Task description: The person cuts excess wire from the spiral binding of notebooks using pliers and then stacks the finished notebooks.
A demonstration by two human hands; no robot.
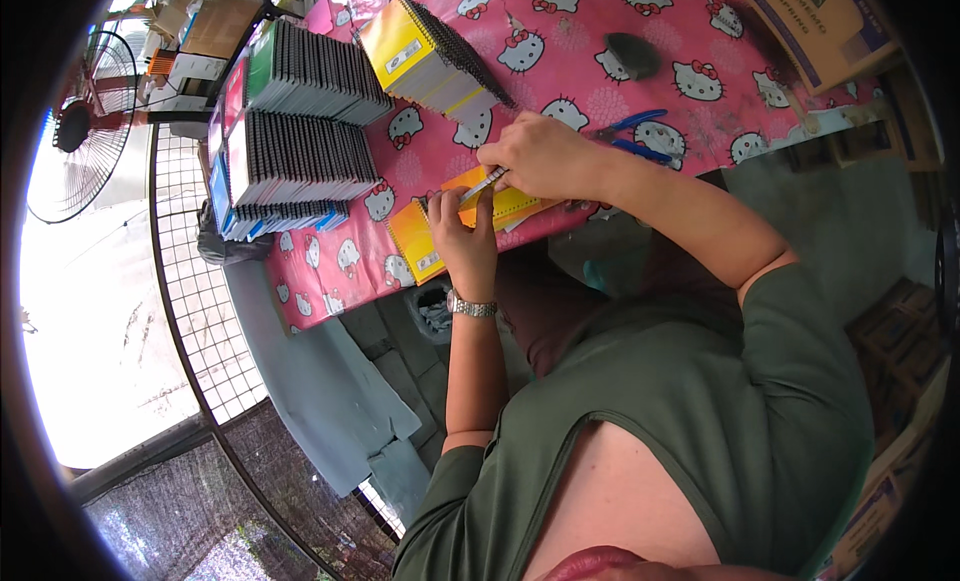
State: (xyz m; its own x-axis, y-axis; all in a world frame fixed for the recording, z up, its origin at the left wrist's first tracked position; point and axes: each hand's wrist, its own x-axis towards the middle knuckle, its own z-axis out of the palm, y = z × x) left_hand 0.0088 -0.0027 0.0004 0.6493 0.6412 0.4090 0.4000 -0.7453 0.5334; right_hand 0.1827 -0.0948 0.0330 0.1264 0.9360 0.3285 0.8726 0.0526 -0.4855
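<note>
Far left: fan [75, 126], upright, its round wire guard facing the room. Right of it, a wire grid [205, 311] with bright light behind.

Left part of desk [408, 169]: pink cover printed with cat figures. Two blocks of notebooks [300, 161] stand on it, one just behind the other, black spirals in close rows; green, red and blue covers show at their left ends. Beside them, farther back, a yellow stack [420, 61], also spiral-bound, pale label on top.

Near edge of desk, centre: yellow notebook [421, 243], lying flat and slanted beneath both hands; small holes run along its edge. Yellow shows on either side of the left hand [462, 236], which wears a metal watch [472, 307] at the wrist. Left grip: thumb and fingers pinching the lower end of a thin, light strip [482, 186]. Strip lies slantwise above the notebook; its exact kind too small to tell.

Right hand [535, 159]: fingers curled, grip pinching the upper end of the same strip. Below the desk edge, between the forearms, dark trousers [545, 301].

Right of the hands: pliers [640, 136], blue handles spread, lying on the cover. Behind them, a dark rounded lump [632, 57]. Far right corner: brown carton [815, 31].
</note>
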